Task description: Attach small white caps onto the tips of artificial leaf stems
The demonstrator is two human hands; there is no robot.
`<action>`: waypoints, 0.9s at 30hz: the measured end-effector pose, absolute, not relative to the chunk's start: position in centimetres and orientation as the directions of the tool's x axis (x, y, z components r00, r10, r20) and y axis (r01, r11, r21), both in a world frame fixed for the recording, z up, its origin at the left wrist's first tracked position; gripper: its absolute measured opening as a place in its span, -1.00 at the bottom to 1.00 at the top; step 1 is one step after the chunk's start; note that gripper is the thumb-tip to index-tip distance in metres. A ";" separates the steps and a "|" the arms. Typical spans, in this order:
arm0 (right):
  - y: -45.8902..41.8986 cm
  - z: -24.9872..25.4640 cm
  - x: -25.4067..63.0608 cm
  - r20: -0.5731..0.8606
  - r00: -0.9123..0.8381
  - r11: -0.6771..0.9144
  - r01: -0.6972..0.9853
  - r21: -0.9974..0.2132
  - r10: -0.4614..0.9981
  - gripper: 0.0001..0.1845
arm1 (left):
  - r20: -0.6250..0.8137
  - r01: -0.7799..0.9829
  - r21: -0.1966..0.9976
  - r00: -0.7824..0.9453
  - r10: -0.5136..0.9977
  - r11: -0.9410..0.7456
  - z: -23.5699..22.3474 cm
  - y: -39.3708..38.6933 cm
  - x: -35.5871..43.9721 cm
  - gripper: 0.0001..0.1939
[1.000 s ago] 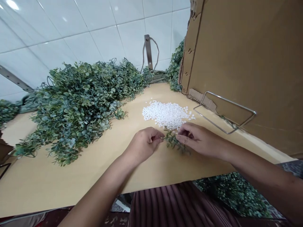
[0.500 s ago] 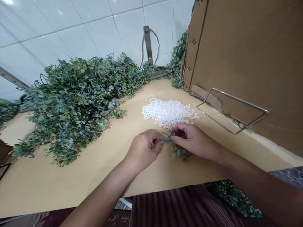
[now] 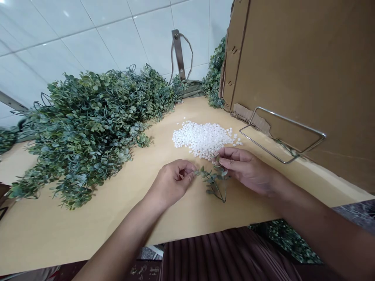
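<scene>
Green sprig [image 3: 212, 180] strung between my left fingers [image 3: 188, 179] and right fingers [image 3: 233, 164], its bend hanging below them. Both pinched nearly closed: left on one branch's tip, leaf or stem I can't tell; right near the other's top. Judged very light, stem springy, leaves likely to tear off; grip the stem. White beads [image 3: 202, 136] just beyond the fingers.

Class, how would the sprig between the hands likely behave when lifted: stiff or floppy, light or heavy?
The sprig is probably light: its stems are thin and its leaves small. It seems bendy rather than limp, as its stems spread in a V. Projecting leaves would likely stop it rolling.
</scene>
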State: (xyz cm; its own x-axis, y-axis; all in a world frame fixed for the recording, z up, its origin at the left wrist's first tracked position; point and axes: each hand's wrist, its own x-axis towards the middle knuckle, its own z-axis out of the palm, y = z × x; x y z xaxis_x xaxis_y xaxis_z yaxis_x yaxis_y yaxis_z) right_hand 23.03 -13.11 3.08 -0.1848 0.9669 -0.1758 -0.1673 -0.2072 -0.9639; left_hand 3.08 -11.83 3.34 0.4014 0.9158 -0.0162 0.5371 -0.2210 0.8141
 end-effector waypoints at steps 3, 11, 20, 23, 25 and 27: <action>-13.6 3.2 23.3 -0.242 -0.223 -0.298 -0.266 -0.917 0.944 -0.69 | -0.097 0.593 0.739 0.565 0.819 -0.321 4.0 -11.9 2.8 -0.83; -14.2 3.2 23.0 -0.174 -0.330 -0.233 -0.150 -0.961 0.928 -0.76 | -0.133 0.579 0.790 0.484 0.865 -0.202 5.5 -8.2 2.4 -0.82; -14.3 2.2 22.2 -0.119 -0.202 -0.099 0.109 -0.989 0.972 -0.77 | 0.101 0.861 0.388 0.316 0.943 -0.330 2.3 -5.3 4.9 -0.86; -14.5 2.3 22.1 -0.107 -0.221 -0.074 0.153 -0.985 0.969 -0.77 | 0.111 0.817 0.495 0.279 0.954 -0.296 2.2 -5.3 4.5 -0.89; -14.7 2.3 22.0 -0.098 -0.237 -0.058 0.173 -0.983 0.967 -0.78 | 0.085 0.689 0.686 0.243 0.966 -0.234 2.5 -5.5 4.0 -0.94; -14.8 2.2 21.9 -0.090 -0.249 -0.042 0.195 -0.980 0.964 -0.80 | 0.026 0.479 0.866 0.239 0.971 -0.141 3.0 -6.1 3.7 -0.94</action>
